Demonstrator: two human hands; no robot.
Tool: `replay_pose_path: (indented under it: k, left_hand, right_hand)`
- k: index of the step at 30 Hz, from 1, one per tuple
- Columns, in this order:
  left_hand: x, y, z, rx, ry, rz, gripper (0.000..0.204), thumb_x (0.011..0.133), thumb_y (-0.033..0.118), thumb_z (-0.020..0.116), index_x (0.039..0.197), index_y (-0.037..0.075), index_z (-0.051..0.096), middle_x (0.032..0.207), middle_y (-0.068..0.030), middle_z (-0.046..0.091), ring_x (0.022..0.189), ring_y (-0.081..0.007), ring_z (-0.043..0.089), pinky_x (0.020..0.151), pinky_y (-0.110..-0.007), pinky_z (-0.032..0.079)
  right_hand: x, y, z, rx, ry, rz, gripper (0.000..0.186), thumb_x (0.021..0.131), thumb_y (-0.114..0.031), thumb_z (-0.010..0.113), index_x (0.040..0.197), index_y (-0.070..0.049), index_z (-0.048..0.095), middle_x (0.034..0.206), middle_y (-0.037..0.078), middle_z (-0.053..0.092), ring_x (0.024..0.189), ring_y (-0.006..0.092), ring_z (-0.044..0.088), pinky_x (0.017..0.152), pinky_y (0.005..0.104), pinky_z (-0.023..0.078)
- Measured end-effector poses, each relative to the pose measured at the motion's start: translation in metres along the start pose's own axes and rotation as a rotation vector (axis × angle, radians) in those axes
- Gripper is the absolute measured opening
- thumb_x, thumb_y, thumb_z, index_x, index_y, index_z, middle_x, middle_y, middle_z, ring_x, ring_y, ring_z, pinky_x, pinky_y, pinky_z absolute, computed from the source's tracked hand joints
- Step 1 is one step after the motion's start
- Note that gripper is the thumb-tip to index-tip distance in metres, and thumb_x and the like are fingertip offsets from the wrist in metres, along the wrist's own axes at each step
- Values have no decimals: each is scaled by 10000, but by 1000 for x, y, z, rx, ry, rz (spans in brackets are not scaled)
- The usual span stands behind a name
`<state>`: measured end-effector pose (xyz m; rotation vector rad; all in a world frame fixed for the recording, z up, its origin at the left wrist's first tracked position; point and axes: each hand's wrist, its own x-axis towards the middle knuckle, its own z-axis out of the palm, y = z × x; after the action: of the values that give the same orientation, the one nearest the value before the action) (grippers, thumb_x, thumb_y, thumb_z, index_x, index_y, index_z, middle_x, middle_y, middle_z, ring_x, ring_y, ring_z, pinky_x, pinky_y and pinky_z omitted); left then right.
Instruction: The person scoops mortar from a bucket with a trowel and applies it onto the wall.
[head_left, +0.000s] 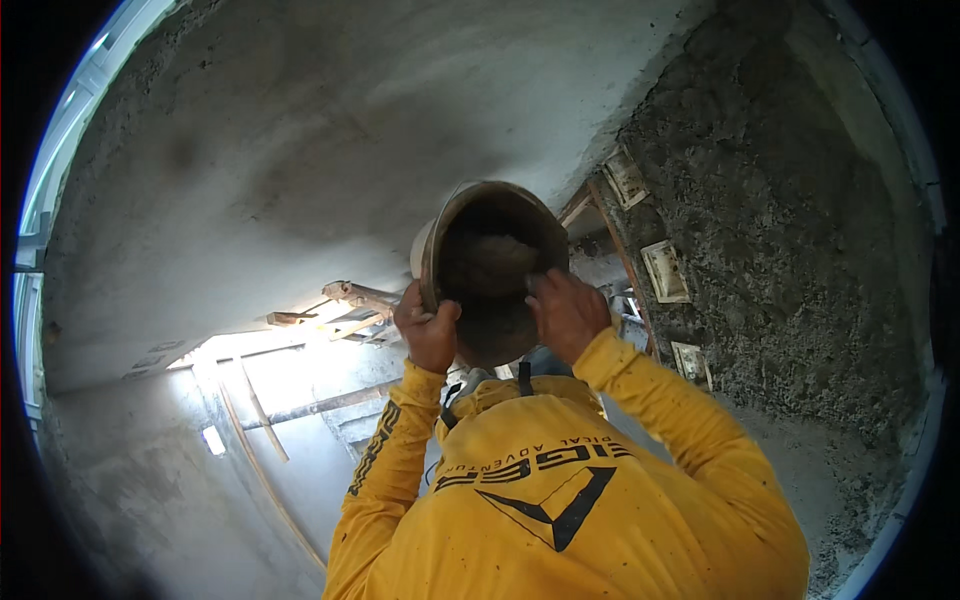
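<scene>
A mortar-stained bucket (422,252) is tilted in front of my body, its round mouth facing up toward me and its thin wire handle lying at the left rim. A greyish mass (492,258), like mortar or dry cement, lies in its dark inside. My left hand (428,326) grips the bucket's lower left rim, thumb on the near side. At the right of the mouth, my right hand (572,314) is closed with its fingertips inside the rim. A small grey bit shows at those fingertips; what it belongs to is hidden.
Smooth grey plaster (300,130) spreads across the far side. Rough dark plaster (790,220) covers the right, with pale rectangular blocks (665,272) along its edge. Wooden pieces (358,296) and a long thin strip (262,470) lie left, beside a bright opening.
</scene>
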<state>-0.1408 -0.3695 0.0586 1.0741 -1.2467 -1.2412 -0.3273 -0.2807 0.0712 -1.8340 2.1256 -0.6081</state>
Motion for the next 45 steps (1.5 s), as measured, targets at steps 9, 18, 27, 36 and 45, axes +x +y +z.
replay_pose_path:
  k: [9, 18, 27, 36, 45]
  left_hand:
    - [7, -23, -10, 290, -131, 119, 80, 710, -5, 593, 714, 13, 515, 627, 44, 474, 596, -60, 425, 519, -246, 358]
    - [17, -17, 11, 266, -166, 155, 131, 721, -9, 592, 698, 24, 467, 602, 26, 446, 559, -57, 392, 481, -247, 316]
    - [-3, -6, -3, 225, 20, 151, 76, 718, 8, 594, 748, -11, 528, 594, -49, 486, 555, -105, 435, 517, -287, 390]
    - [-12, -20, -25, 174, 87, -139, 171, 664, 29, 609, 826, -16, 574, 699, -61, 533, 608, -180, 483, 572, -302, 428]
    - [-20, -92, -47, 590, 121, 193, 235, 706, 78, 692, 932, 29, 647, 1052, -193, 608, 956, -355, 579, 860, -439, 470]
  right_hand:
    - [28, -6, -34, -138, -440, 201, 73, 764, -130, 647, 774, -62, 669, 812, 154, 646, 811, 340, 647, 750, 457, 517]
    - [16, 31, -25, -398, -379, 46, 124, 774, -130, 605, 754, -39, 687, 800, 213, 677, 795, 393, 674, 731, 466, 537]
    - [14, 10, 14, 374, -420, 142, 366, 922, -318, 575, 836, 34, 628, 801, 275, 639, 770, 459, 630, 687, 475, 494]
    - [6, 10, -10, 73, -315, 139, 270, 927, -260, 575, 879, 5, 571, 776, 274, 611, 769, 475, 599, 671, 521, 463]
    - [-2, 35, -26, -4, -364, 203, 268, 891, -260, 611, 960, -1, 596, 834, 263, 648, 811, 460, 621, 717, 509, 489]
